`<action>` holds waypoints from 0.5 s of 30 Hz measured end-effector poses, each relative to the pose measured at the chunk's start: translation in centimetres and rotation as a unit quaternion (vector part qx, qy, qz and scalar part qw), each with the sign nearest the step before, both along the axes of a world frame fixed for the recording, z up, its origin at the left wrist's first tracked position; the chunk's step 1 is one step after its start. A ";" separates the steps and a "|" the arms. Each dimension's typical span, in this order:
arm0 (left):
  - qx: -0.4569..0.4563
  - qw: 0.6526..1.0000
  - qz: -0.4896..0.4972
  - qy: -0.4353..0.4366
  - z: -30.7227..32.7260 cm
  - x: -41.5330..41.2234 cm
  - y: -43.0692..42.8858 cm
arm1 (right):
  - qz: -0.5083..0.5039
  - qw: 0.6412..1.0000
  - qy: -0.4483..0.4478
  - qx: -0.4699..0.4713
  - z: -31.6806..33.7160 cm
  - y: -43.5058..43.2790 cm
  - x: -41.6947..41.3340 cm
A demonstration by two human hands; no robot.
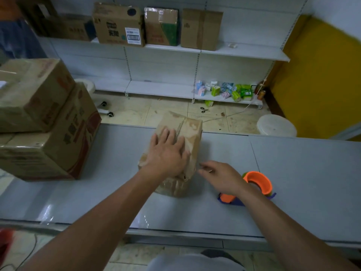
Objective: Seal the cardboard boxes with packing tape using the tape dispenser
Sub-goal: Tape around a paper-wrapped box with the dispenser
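Head view looks down on a grey desk (302, 182) where a small cardboard box (192, 132) stands near the middle, its long side running away from the person and its top flaps closed along a centre seam. The left hand (168, 153) lies flat on top of the box with straight, spread fingers, pressing on the flaps and holding nothing. The right hand (224, 177) is just beside the box's near right edge, its fingertips pointing at the cardboard. Thumb and forefinger sit close together, but I cannot tell whether they pinch anything or are only loosely bent. An orange and purple tape dispenser (257, 180) rests on the desk just behind the right wrist, which partly hides it, apart from the box. At the left end of the desk two large cardboard boxes are stacked, the upper one (35, 90) sitting on the lower one (48, 149). Beyond the desk, a white wall shelf carries more cartons (119, 26), and its bottom shelf holds a heap of small coloured packets (226, 89). A pair of scissors (204, 109) lies on the tiled floor, and a white round container (276, 126) stands near the yellow wall.
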State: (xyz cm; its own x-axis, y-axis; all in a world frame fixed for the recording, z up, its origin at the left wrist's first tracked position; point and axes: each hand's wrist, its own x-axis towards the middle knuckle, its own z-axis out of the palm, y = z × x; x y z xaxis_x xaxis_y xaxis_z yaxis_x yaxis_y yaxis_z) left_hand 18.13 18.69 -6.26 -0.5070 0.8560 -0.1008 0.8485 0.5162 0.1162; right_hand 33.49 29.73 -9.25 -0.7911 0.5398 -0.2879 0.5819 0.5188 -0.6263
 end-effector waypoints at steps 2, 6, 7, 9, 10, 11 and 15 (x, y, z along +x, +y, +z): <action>0.001 1.000 -0.018 -0.011 1.1 -1.0 0.2 | -0.051 0.998 0.045 0.004 0.3 0.9 1.8; -0.011 1.000 0.004 0.021 0.1 -1.2 0.0 | -0.126 0.982 0.067 0.127 0.8 4.2 7.4; -0.019 1.000 0.022 0.006 -0.4 -0.6 0.3 | -0.116 0.980 0.041 0.159 0.7 5.0 8.9; -0.033 0.997 0.057 -0.050 -0.6 0.4 1.5 | -0.064 0.982 -0.034 0.172 0.1 5.8 11.1; -0.037 0.995 0.059 -0.066 -0.3 0.7 2.2 | -0.037 0.984 -0.073 0.160 -0.4 5.8 11.7; -0.038 0.996 0.050 -0.062 0.2 0.7 2.7 | -0.015 0.984 -0.104 0.147 -0.9 5.8 11.9; -0.003 1.000 -0.011 0.007 -0.4 0.2 3.2 | 0.029 0.969 -0.167 0.179 -3.2 6.5 11.6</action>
State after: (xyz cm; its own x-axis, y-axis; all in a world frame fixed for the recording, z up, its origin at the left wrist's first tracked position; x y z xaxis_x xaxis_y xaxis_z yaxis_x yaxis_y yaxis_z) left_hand 18.29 21.91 -6.71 -0.4889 0.8668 -0.0981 0.8616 0.4974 0.1012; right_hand 45.08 36.22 -12.43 -0.7184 0.6090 -0.3362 0.6840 0.7063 -0.1823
